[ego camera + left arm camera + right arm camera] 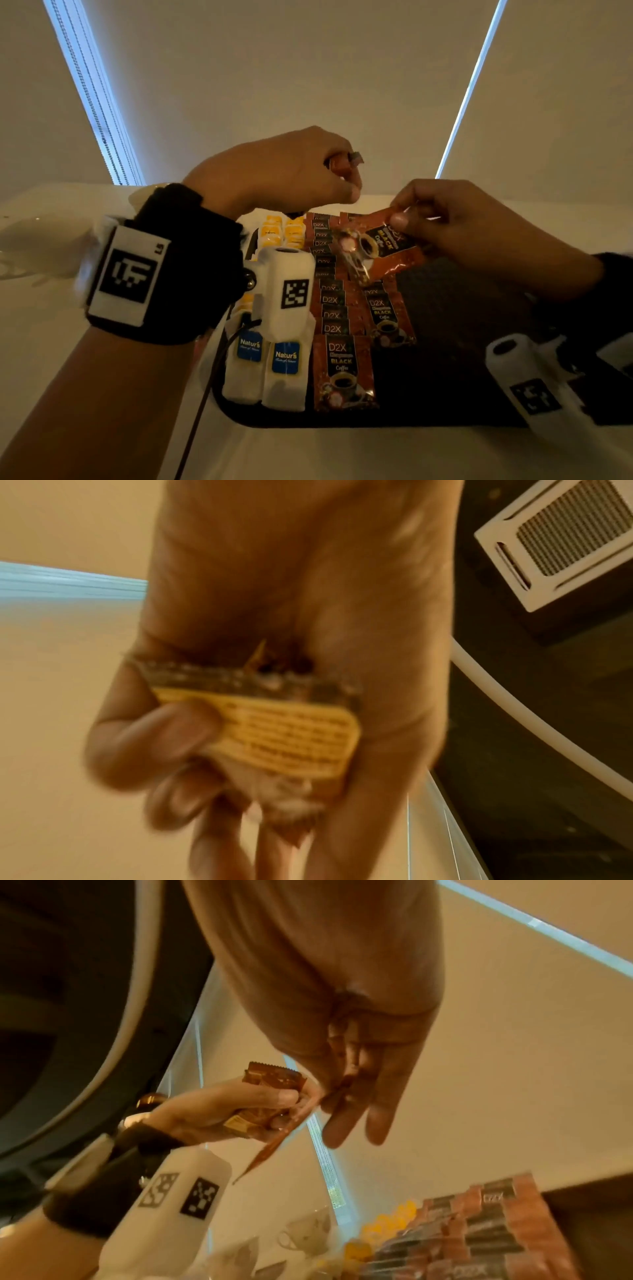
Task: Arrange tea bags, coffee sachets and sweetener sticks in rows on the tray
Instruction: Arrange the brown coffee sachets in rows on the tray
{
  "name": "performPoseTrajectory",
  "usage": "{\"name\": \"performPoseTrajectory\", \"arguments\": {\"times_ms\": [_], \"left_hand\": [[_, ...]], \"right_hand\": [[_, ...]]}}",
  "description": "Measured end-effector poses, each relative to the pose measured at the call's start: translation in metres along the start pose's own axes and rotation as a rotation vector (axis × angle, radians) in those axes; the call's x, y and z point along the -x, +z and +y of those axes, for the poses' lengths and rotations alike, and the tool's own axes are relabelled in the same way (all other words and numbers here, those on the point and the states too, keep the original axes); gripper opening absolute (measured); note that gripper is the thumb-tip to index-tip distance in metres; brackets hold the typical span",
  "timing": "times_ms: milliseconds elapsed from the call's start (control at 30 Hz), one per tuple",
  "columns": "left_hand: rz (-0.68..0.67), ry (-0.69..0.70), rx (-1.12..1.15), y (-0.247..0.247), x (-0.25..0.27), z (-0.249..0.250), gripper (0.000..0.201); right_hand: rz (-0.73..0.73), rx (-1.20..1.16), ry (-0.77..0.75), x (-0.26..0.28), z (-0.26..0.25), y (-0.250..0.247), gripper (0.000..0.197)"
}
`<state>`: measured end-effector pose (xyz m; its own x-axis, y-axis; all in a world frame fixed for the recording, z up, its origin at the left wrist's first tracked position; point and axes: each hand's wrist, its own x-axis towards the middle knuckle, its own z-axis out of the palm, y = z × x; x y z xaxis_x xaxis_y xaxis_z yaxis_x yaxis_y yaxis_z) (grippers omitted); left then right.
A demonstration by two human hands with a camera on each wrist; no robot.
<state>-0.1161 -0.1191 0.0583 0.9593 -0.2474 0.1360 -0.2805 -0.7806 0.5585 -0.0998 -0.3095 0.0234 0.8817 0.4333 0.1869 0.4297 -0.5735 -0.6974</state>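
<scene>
The coffee sachets in the row on the tray read "D2X", "BLACK" and "Coffee"; the line between is blurred. The held sachet shows the same words, turned. Two tea bags at the tray's near left corner carry blue labels reading "Natur's". Print on the yellow label in the left wrist view is too blurred to read.

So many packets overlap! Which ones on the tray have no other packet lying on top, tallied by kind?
Tea bags: 2
Coffee sachets: 2
Total: 4
</scene>
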Motion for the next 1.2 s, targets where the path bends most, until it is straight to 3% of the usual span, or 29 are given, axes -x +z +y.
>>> {"name": "performPoseTrajectory", "arguments": {"times_ms": [100,233,333,433,600,667,800,933,1200], "left_hand": [[-0.145,0.004,-0.097,0.01,0.0,0.007,0.014],[-0.17,-0.027,-0.066,0.017,-0.004,0.011,0.016],[-0.089,-0.067,0.028,0.013,-0.005,0.01,0.01],[-0.053,-0.1,0.052,0.011,-0.005,0.009,0.006],[-0.235,-0.097,-0.021,0.021,-0.004,0.013,0.01],[-0.261,-0.098,-0.019,0.022,-0.004,0.014,0.013],[-0.123,-0.125,0.009,0.017,-0.007,0.011,0.023],[-0.097,-0.155,0.023,0.014,-0.007,0.008,0.024],[-0.103,-0.133,0.037,0.014,-0.007,0.007,0.026]], "right_hand": [[0.0,0.118,-0.077,0.0,-0.004,-0.001,0.002],[0.076,0.079,-0.102,0.004,-0.006,0.002,0.009],[0.033,-0.165,0.034,0.012,0.0,0.002,0.021],[0.016,-0.383,0.181,0.019,0.009,0.0,0.016],[0.11,-0.381,0.236,0.023,0.024,-0.006,0.006],[0.051,-0.306,0.282,0.024,0.029,-0.009,0.008],[-0.161,-0.176,0.46,0.026,0.043,-0.011,0.005],[-0.359,-0.062,0.574,0.029,0.054,-0.004,0.007],[-0.362,-0.032,0.609,0.012,0.059,0.018,0.024]]}}
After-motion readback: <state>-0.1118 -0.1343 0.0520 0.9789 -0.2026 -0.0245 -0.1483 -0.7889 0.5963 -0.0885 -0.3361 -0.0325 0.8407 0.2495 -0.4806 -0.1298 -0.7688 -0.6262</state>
